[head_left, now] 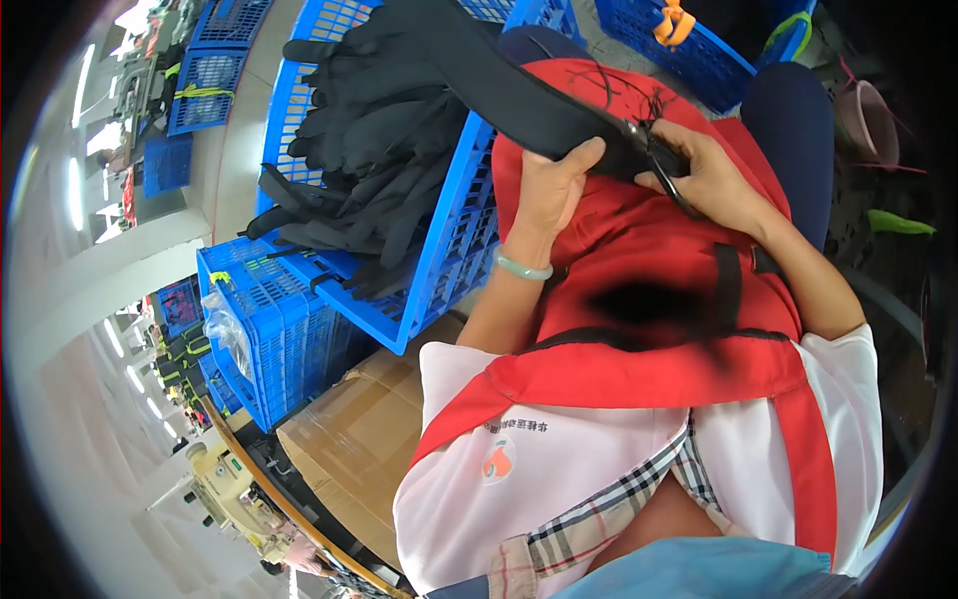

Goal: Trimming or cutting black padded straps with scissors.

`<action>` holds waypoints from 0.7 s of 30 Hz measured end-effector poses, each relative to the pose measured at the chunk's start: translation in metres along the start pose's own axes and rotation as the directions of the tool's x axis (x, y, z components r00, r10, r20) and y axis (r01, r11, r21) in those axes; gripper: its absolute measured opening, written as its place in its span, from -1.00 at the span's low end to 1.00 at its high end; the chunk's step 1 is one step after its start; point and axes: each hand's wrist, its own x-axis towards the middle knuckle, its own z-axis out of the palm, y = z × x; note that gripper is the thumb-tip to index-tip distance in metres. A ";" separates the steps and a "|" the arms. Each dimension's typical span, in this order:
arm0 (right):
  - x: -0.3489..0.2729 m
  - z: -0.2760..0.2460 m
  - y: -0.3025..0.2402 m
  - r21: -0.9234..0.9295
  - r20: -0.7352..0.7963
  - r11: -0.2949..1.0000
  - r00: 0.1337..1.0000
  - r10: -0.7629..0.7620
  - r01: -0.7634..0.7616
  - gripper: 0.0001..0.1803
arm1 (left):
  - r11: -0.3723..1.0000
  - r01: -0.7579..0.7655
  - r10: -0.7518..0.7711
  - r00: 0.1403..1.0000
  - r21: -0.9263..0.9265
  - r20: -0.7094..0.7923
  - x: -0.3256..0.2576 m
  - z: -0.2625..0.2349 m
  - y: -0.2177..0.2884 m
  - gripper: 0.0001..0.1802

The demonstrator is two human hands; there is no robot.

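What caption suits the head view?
Left hand holds a black strip, right hand scissors, over a red apron.

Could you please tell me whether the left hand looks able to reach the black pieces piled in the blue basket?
Probably yes: the black pieces lie mostly uncovered in the blue basket, close beside the left hand, though it would likely first have to release the black strip it holds.

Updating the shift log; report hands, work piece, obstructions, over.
Left hand gripping black strip. Right hand holding scissors at strip's edge. Dark threads close by; blue basket alongside.
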 end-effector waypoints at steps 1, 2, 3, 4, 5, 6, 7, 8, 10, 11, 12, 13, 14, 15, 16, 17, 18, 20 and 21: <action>0.000 -0.001 -0.006 -0.063 0.012 0.998 0.999 0.034 -0.033 -0.75 | 0.962 -0.001 0.014 0.999 0.273 -0.045 -0.004 -0.006 0.012 -0.69; -0.001 -0.006 -0.013 -0.069 0.015 0.997 1.000 0.023 -0.021 -0.75 | 0.854 0.012 0.037 0.996 0.520 -0.083 -0.008 -0.013 0.025 -0.85; -0.004 -0.014 -0.018 -0.162 0.076 0.986 0.997 -0.013 0.025 -0.75 | 0.683 0.040 0.072 0.990 0.729 -0.121 -0.011 -0.026 0.037 -0.95; -0.008 -0.020 -0.028 -0.253 0.144 0.964 0.989 -0.044 0.080 -0.76 | 0.615 0.005 0.173 0.975 0.788 -0.141 -0.013 -0.057 0.050 -0.77; -0.013 -0.028 -0.035 -0.370 0.144 0.926 0.989 -0.016 0.069 -0.76 | 0.780 -0.007 0.166 0.966 0.626 -0.196 -0.009 -0.048 0.060 -0.80; -0.015 -0.032 -0.034 -0.374 0.157 0.924 0.987 -0.016 0.074 -0.75 | 0.851 -0.058 0.177 0.967 0.522 -0.181 -0.005 -0.040 0.068 -0.80; -0.016 -0.035 -0.033 -0.378 0.169 0.922 0.985 -0.014 0.078 -0.75 | 0.906 -0.107 0.190 0.968 0.409 -0.167 0.001 -0.039 0.072 -0.76; -0.016 -0.038 -0.035 -0.382 0.174 0.921 0.985 -0.014 0.080 -0.75 | 0.969 -0.065 0.087 0.993 0.240 -0.082 0.009 -0.041 0.073 -0.70; -0.017 -0.042 -0.039 -0.433 0.317 0.892 0.948 0.014 0.132 -0.83 | 0.989 -0.019 0.035 0.994 0.144 -0.105 0.010 -0.043 0.067 -0.70; -0.018 -0.047 -0.044 -0.434 0.317 0.891 0.948 0.014 0.132 -0.83 | 0.998 0.031 -0.025 0.993 0.051 -0.119 0.012 -0.043 0.066 -0.68; -0.020 -0.053 -0.050 -0.179 0.268 0.984 0.963 0.043 0.006 -0.85 | 1.000 0.025 -0.027 0.995 -0.013 -0.100 0.013 -0.045 0.069 -0.63; -0.021 -0.057 -0.052 0.099 0.228 0.989 0.970 0.085 -0.110 -0.82 | 1.000 0.025 -0.026 0.995 -0.011 -0.101 0.013 -0.047 0.072 -0.63; -0.020 -0.070 -0.043 0.227 0.151 0.971 0.987 0.046 -0.080 -0.68 | 0.997 0.042 -0.045 0.997 -0.060 -0.055 0.014 -0.046 0.072 -0.61; -0.018 -0.084 -0.032 0.277 0.148 0.959 0.983 -0.109 0.065 -0.57 | 0.991 0.069 -0.070 0.998 -0.112 0.000 0.018 -0.043 0.069 -0.60; -0.017 -0.089 -0.021 0.224 0.049 0.974 0.998 -0.048 0.036 -0.57 | 0.989 0.085 -0.084 0.996 -0.121 0.013 0.020 -0.039 0.063 -0.60; -0.011 -0.085 -0.016 0.183 -0.037 0.983 0.999 0.000 0.006 -0.56 | 0.991 0.072 -0.071 0.997 -0.110 0.018 0.019 -0.036 0.062 -0.60; -0.007 -0.073 -0.008 0.195 -0.084 0.978 0.992 0.094 -0.076 -0.61 | 0.993 0.059 -0.057 0.998 -0.103 0.025 0.017 -0.032 0.059 -0.60; -0.007 -0.045 0.002 -0.068 -0.056 0.997 0.998 -0.041 0.037 -0.62 | 0.996 0.035 -0.033 0.999 -0.084 0.027 0.017 -0.020 0.054 -0.60; -0.006 -0.030 0.005 -0.219 -0.025 0.962 0.985 -0.170 0.161 -0.57 | 0.998 0.009 -0.007 1.000 -0.064 0.026 0.016 -0.017 0.051 -0.59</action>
